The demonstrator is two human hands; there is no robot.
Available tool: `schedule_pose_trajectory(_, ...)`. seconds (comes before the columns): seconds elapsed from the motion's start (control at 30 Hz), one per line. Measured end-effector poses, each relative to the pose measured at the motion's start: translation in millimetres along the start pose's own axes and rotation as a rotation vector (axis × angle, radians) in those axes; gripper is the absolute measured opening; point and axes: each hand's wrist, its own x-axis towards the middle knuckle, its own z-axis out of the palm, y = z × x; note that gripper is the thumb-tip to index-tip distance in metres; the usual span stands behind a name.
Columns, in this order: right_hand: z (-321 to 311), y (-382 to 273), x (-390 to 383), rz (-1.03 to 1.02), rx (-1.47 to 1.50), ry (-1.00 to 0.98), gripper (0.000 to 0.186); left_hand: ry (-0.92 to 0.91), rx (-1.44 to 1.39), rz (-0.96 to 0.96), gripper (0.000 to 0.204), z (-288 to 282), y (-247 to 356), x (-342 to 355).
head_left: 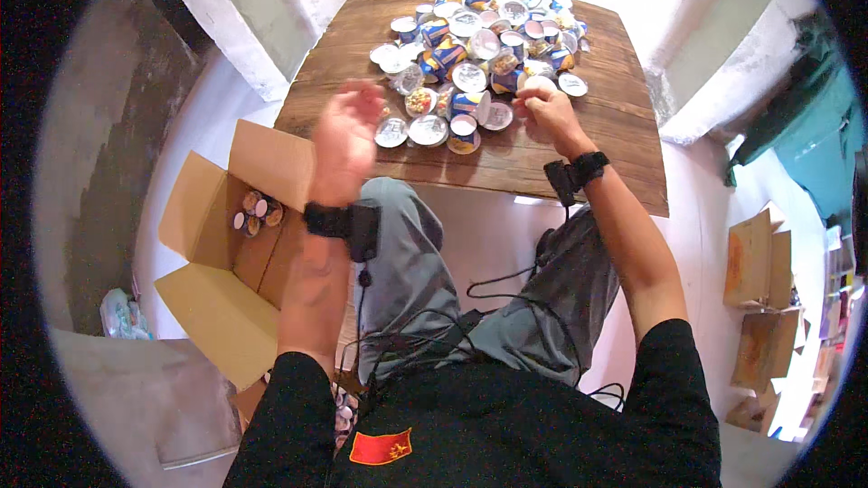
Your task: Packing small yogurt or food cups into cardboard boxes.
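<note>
My left hand (pixel 348 131) is raised over the table's front left part, beside the pile of cups, and its fingers are smeared by motion. My right hand (pixel 550 117) is at the pile's front right with its fingers curled together; whatever is in them, if anything, is hidden. Small snack cups lie heaped on the wooden table (pixel 330 63), many on their sides. A blue and yellow cup (pixel 470 107) lies between my hands, near a foil-lidded cup (pixel 428 130) and a clear cup with colourful pieces (pixel 420 101).
An open cardboard box (pixel 262 158) stands by my left leg with several cups (pixel 258 212) inside. Black cables (pixel 515 276) run from my wrist straps across my lap. More cardboard boxes (pixel 758 258) stand at the far right, near a green cloth (pixel 805 117).
</note>
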Motion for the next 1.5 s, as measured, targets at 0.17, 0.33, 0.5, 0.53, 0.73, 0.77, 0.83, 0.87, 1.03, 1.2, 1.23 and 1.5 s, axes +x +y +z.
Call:
schedule_pose_trajectory(0.17, 4, 42, 2, -0.314, -0.602, 0.174, 0.030, -0.034, 0.338, -0.325, 0.022, -2, -119, 5)
schedule_pose_trajectory(0.33, 20, 35, 6, -0.407, -0.761, 0.199, 0.032, 0.034, 0.403, -0.583, 0.030, -14, -167, -7)
schedule_pose_trajectory(0.5, 16, 35, 14, -0.306, -0.971, 0.038, 0.033, 0.200, 0.542, -0.530, 0.042, -14, -173, -11)
schedule_pose_trajectory(0.53, 13, 34, 16, -0.275, -1.024, -0.022, 0.032, 0.219, 0.586, -0.488, 0.043, -16, -174, -11)
schedule_pose_trajectory(0.73, -4, 47, 18, -0.259, -1.037, 0.091, 0.027, 0.267, 0.580, -0.393, 0.039, -11, -182, -10)
schedule_pose_trajectory(0.77, -7, 49, 18, -0.284, -1.134, 0.018, 0.025, 0.227, 0.565, -0.391, 0.037, -13, -182, -9)
schedule_pose_trajectory(0.83, -7, 50, 15, -0.311, -1.229, -0.058, 0.024, 0.208, 0.593, -0.421, 0.035, -14, -182, -7)
schedule_pose_trajectory(0.87, -6, 50, 14, -0.316, -1.239, -0.049, 0.022, 0.188, 0.622, -0.450, 0.032, -15, -182, -7)
schedule_pose_trajectory(1.03, -13, 58, 13, -0.336, -1.279, 0.041, 0.022, 0.069, 0.649, -0.482, 0.030, -16, -183, -16)
schedule_pose_trajectory(1.2, -25, 65, 11, -0.254, -1.185, 0.148, 0.018, 0.040, 0.607, -0.556, 0.031, -12, -184, -23)
schedule_pose_trajectory(1.23, -28, 64, 9, -0.258, -1.187, 0.149, 0.018, 0.030, 0.593, -0.529, 0.032, -14, -186, -23)
schedule_pose_trajectory(1.5, -35, 56, -25, -0.147, -0.975, 0.149, 0.024, 0.112, 0.726, -0.395, 0.057, -18, -181, -22)
